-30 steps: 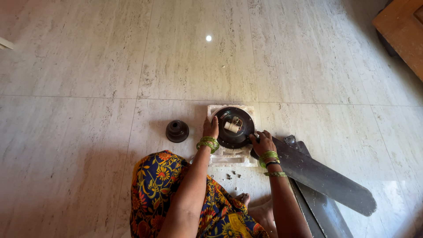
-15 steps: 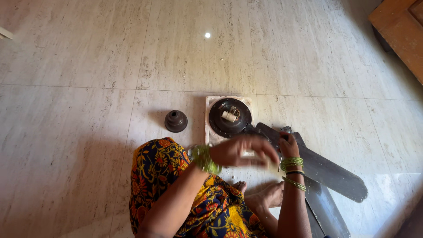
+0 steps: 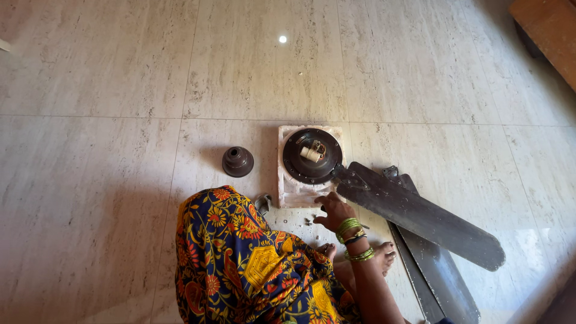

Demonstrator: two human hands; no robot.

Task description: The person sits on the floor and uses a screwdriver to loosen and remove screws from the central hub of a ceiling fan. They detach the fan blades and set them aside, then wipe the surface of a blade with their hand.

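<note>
Lap: patterned cloth (image 3: 252, 270) hides the left hand, so its grip cannot be told.
Right hand (image 3: 336, 211): on the floor, fingers loosely curled over small dark bits (image 3: 307, 221), probably screws; whether it pinches one is unclear.
Advice: best to pick the bits singly with fingertips, keeping them together.
Fan motor (image 3: 312, 156): on a white pad (image 3: 288, 191), just beyond the hand.
Blade (image 3: 420, 215): attached, slanting right.
Dark cap (image 3: 237, 161): apart, left.
</note>
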